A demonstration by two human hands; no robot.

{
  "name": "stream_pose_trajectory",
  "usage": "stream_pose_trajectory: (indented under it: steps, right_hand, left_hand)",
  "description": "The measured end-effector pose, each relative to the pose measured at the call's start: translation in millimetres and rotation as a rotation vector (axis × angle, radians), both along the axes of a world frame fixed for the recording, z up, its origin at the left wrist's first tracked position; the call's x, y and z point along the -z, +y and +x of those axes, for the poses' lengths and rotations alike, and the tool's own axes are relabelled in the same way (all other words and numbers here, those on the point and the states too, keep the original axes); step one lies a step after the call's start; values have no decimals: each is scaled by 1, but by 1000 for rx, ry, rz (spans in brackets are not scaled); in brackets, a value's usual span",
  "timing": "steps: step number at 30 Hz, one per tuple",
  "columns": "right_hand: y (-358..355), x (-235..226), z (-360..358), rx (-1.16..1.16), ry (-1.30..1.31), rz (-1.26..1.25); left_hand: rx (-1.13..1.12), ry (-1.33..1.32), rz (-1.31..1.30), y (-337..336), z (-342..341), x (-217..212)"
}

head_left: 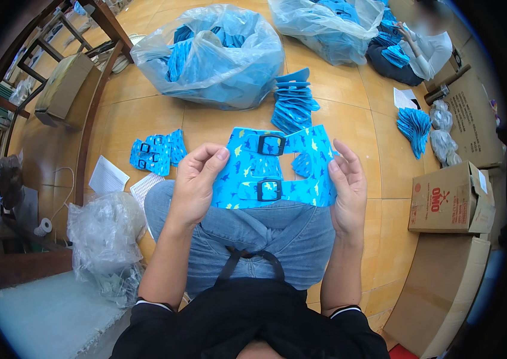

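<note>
Blue panel (268, 167), held up above the lap (253, 230) by both edges.
Shows a yellow-green and navy print, two black buckles (260, 145) and a squarish cutout. Pinched at left by the curled left hand (198, 179); held at right by the half-open right hand (350, 190), thumb in front, fingers perhaps behind. Well apart from the crinkled clear bag (223, 75) and boxy carton (442, 203), across smooth tan floor (385, 251).

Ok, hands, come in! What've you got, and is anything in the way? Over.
Left hand, right hand: holding opposite ends of blue patterned piece. Two black buckles showing on it. Nothing but hands covering it. Over.
</note>
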State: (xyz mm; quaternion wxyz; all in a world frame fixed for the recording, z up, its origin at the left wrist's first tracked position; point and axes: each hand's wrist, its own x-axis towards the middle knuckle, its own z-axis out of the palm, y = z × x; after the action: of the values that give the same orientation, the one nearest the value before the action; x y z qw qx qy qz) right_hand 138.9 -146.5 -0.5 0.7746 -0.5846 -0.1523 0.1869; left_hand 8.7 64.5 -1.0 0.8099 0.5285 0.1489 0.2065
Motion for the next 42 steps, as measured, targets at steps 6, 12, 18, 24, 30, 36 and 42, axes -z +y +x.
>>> stream_pose_trajectory:
  steps: [6, 12, 18, 24, 30, 36, 42]
  right_hand:
    - [-5, 0, -3, 20, 0, 33]
    - [-7, 1, -3, 2, -19, 25]
    - [-8, -3, -4, -43, -29, 20]
    - [-8, -1, 3, -253, 154, -83]
    - [-3, 4, -7, -318, 241, -82]
    - [2, 7, -15, -179, -31, -73]
    - [5, 9, -21, 120, -410, -332]
  left_hand:
    - [-104, 32, 108, -2, -2, 6]
    - [-106, 22, 77, -1, -3, 12]
    - [-97, 25, 67, 3, -4, 16]
    - [50, 61, 209, 3, -11, 14]
    - [161, 77, 295, -3, -12, 10]
    - [-28, -4, 229, -13, 0, 10]
    - [-96, 127, 120, -20, 4, 17]
